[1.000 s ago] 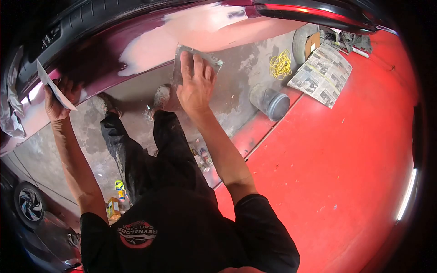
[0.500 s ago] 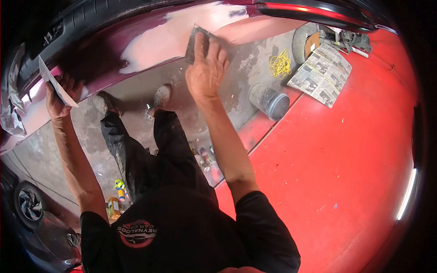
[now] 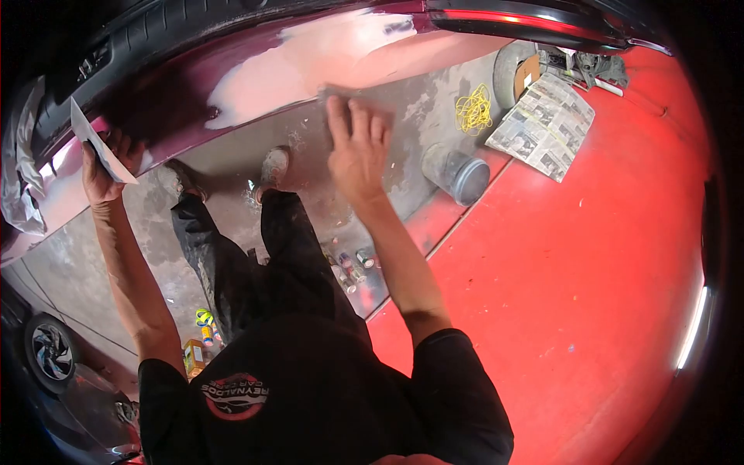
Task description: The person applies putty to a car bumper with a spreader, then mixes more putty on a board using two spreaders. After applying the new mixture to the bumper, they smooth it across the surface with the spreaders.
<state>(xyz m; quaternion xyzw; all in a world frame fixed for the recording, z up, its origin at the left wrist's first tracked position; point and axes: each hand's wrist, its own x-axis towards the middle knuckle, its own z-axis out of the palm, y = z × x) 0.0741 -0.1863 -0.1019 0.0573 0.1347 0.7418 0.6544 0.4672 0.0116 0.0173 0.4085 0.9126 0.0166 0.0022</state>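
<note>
My left hand (image 3: pixel 101 172), at the left, is closed around a stiff white sheet (image 3: pixel 97 147), perhaps the back of sandpaper, close to the dark maroon car panel (image 3: pixel 174 128). A large pale pink filler patch (image 3: pixel 267 74) covers part of that panel. My right hand (image 3: pixel 358 151) is just off the panel's lower edge, over the grey floor. Its fingers lie over a grey piece of sandpaper (image 3: pixel 341 91), smeared by motion and mostly hidden behind the fingertips.
Crumpled masking paper (image 3: pixel 23 155) hangs at the far left. A grey bucket (image 3: pixel 457 174), yellow cord (image 3: pixel 474 110) and newspaper (image 3: pixel 542 128) lie to the right. Several cans (image 3: pixel 349 267) stand by my legs. A wheel (image 3: pixel 51 349) of another car is at lower left.
My right hand has moved down off the pink patch toward me, with the sandpaper still under its fingers. My left hand and its white sheet have barely shifted.
</note>
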